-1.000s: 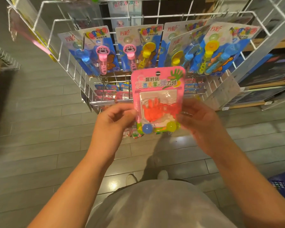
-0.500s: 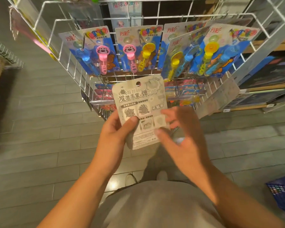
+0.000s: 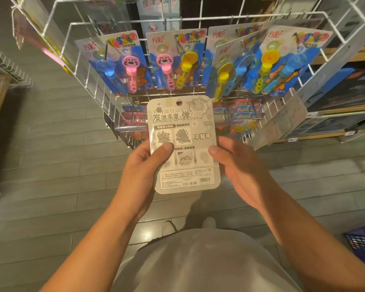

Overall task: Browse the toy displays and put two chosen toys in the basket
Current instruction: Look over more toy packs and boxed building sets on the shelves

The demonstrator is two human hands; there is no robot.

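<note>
Grey printed backing of a carded toy pack [image 3: 183, 145], held upright just before the wire display rack [image 3: 89, 85]. Left hand [image 3: 142, 167] grips its left edge, thumb across the card; right hand [image 3: 238, 165] pinches the right edge, thumb on the face. Step: inspection. Next, judged: carrying it down-right to the blue basket [image 3: 361, 248], well apart.

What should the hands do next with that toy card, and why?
Probably lower the toy card toward the blue basket at the lower right. Both the left hand and the right hand hold it with its grey printed back facing up, and the basket is off to the side.
</note>
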